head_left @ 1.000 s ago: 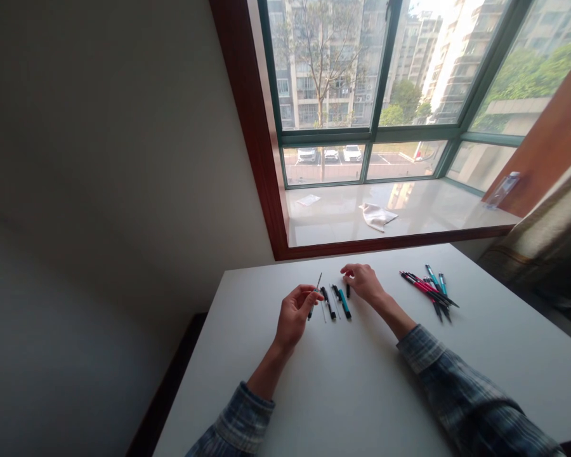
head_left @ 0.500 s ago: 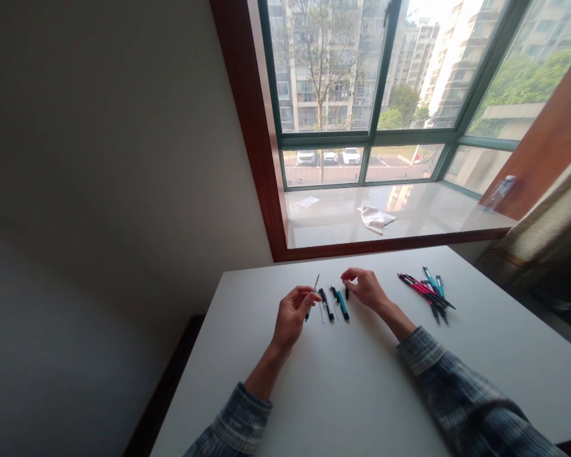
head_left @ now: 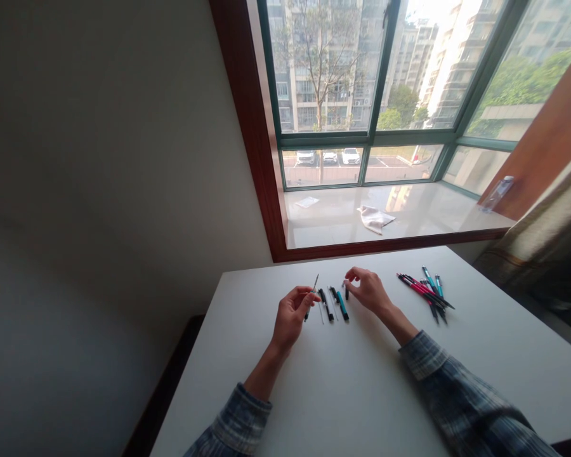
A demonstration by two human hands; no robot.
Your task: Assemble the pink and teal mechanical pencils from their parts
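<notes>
White matte tabletop (head_left: 247, 381) serves as the work surface, and slender writing-instrument parts are laid out on it. A slim dark mechanical pencil (head_left: 307, 314) is grasped in the left hand (head_left: 292, 315), pinched between thumb and fingers, with its fine metal tip (head_left: 315, 282) angled upward and clear of the surface. This hold is judged to suit close handling of the upper end. The right hand (head_left: 368, 291) is curved over a short black piece (head_left: 346, 292) with the fingers (head_left: 354, 273) arched; whether the piece is gripped or only neighboured cannot be told.

Between the hands, a black pencil barrel (head_left: 326, 304), a teal pencil barrel (head_left: 342, 306) and thin pale rods (head_left: 321, 314) are set roughly parallel, an arrangement taken to keep the parts separate. A loose bundle of red, black and teal pencils (head_left: 426, 293) is crossed in a heap to the right, well apart from the row. Their barrels appear smooth and narrow. Beyond the table edge, a crumpled pale cloth (head_left: 375, 219) lies on a glossy stone windowsill (head_left: 323, 231). Plaid sleeves (head_left: 461, 393) cover both forearms at the lower frame edge.
</notes>
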